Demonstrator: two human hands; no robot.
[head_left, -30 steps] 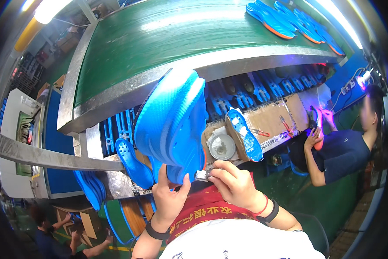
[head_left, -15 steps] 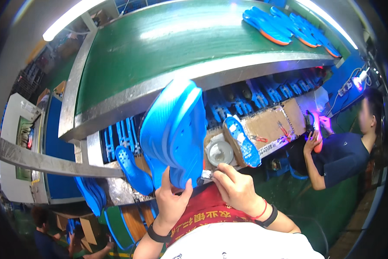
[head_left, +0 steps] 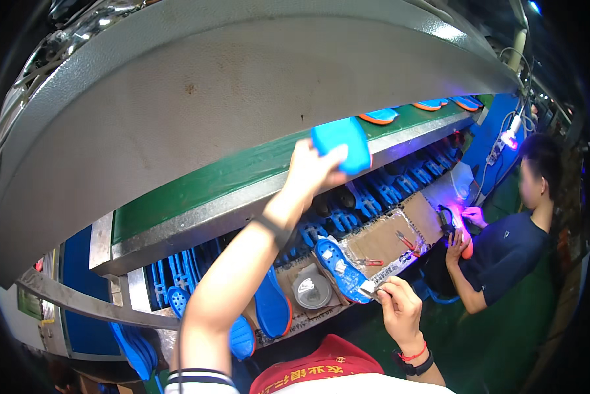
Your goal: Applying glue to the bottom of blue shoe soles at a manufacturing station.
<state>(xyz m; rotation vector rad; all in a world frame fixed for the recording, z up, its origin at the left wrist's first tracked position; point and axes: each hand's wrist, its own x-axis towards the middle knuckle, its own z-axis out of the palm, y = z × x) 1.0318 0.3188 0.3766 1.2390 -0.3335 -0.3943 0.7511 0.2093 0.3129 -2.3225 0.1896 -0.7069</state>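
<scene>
The left hand point(head_left: 311, 172) is raised at full reach toward the green conveyor belt point(head_left: 196, 187), its fingers closed round the near end of a stack of bright blue foam insoles point(head_left: 342, 143), which stands up and forward out of the grip with its far end above the belt's steel front edge. To land that stack well, it seems best to carry it fully over the green surface before the fingers loosen, and to lay it flat with its length across the belt, as the blue and orange insoles point(head_left: 400, 113) farther along to the right lie, so that nothing hangs over the metal lip and slips down toward the bench. The grip sits low on the stack, so the upper part is free to tip; a level wrist would guard against that. The right hand point(head_left: 400, 310) stays low by the cardboard-covered bench point(head_left: 377, 244), closed on a small silver-coloured tool point(head_left: 367, 291) whose tip touches or nearly touches a single blue perforated insole point(head_left: 339, 268) lying there; just what the tool is cannot be told. A round grey tin point(head_left: 311, 292) sits just to the left of that insole. Farther right, another person in a dark shirt point(head_left: 505, 253) works under a violet light, well apart from the raised stack.
</scene>
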